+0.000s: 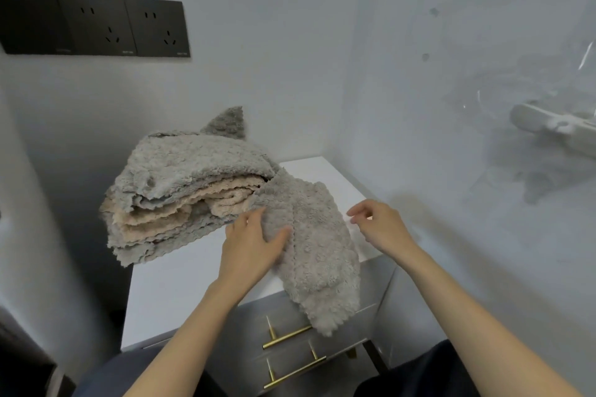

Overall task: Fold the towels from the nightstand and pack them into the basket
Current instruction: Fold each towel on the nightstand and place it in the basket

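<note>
A person's left hand is taking hold of a single grey towel on a white-topped table, with the thumb lying across the pile fabric and the fingers curling at the towel's left edge in what looks like a pinch. The right hand is hovering just beside the towel's right edge, its fingers loosely curled and holding nothing.

The grey towel is lying crumpled between the two hands. Its far end is tucking under the stack of towels at the far left of the table, and its near end is hanging over the front edge, down across the drawer handles. The stack, in grey and beige layers, is overhanging the table's left side. The basket is not appearing in the picture.

The step in hand appears to be separating this one towel for folding. To do it well, the right hand is needing a matching grip on the right edge, so that both hands are lifting together and drawing the towel to the near right, away from the stack. A one-sided pull is risking dragging the stack off the left side. Spreading the towel flat on the bare near part of the table is likely giving the cleanest fold, since the thick pile is bunching easily.
</note>
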Motion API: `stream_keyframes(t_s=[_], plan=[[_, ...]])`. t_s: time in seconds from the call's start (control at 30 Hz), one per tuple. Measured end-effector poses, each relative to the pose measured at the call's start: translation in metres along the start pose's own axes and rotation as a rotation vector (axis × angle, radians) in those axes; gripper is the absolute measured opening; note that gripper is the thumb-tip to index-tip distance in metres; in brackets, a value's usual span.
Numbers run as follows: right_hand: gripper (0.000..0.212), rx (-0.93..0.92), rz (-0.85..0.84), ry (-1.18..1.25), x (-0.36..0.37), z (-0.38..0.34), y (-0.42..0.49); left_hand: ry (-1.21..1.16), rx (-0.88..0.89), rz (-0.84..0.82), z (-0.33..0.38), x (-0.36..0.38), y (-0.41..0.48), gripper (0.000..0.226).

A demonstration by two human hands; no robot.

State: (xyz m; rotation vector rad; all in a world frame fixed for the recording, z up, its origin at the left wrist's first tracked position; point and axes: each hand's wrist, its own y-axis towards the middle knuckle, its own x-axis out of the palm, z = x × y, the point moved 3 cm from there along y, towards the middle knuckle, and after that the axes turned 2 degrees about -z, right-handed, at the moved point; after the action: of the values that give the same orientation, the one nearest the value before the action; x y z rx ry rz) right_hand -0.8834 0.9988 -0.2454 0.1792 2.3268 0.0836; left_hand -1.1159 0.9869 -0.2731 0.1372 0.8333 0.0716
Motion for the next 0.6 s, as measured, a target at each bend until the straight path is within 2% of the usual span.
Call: stream_keyframes(t_s=[0.03,0.1,0.2,0.3,0.4,0.5,0.6], plan=[[0.028,0.03,-0.005,-0.039,0.001,0.002,0.003,0.011,-0.006,0.011,0.001,0.0,0.002,0.07],[0.046,0.109,-0.118,-0.155,0.011,0.008,0.007,0.025,-0.013,0.008,0.003,0.001,0.008,0.077],[0.054,0.185,-0.24,-0.322,0.026,0.009,0.011,0.138,-0.016,-0.051,0.007,0.007,0.016,0.083],[0.055,0.159,-0.297,-0.399,0.033,0.009,0.015,0.233,0.0,-0.04,0.006,0.009,0.02,0.059],[0.047,0.147,-0.35,-0.343,0.032,0.007,0.019,0.244,0.033,-0.021,0.006,0.01,0.02,0.028],[0.027,0.113,-0.248,-0.264,0.029,0.003,0.023,0.256,0.068,-0.02,0.008,0.007,0.018,0.015],[0.015,0.029,0.008,-0.226,0.022,0.001,0.026,0.22,0.067,-0.119,0.007,0.006,0.012,0.028]])
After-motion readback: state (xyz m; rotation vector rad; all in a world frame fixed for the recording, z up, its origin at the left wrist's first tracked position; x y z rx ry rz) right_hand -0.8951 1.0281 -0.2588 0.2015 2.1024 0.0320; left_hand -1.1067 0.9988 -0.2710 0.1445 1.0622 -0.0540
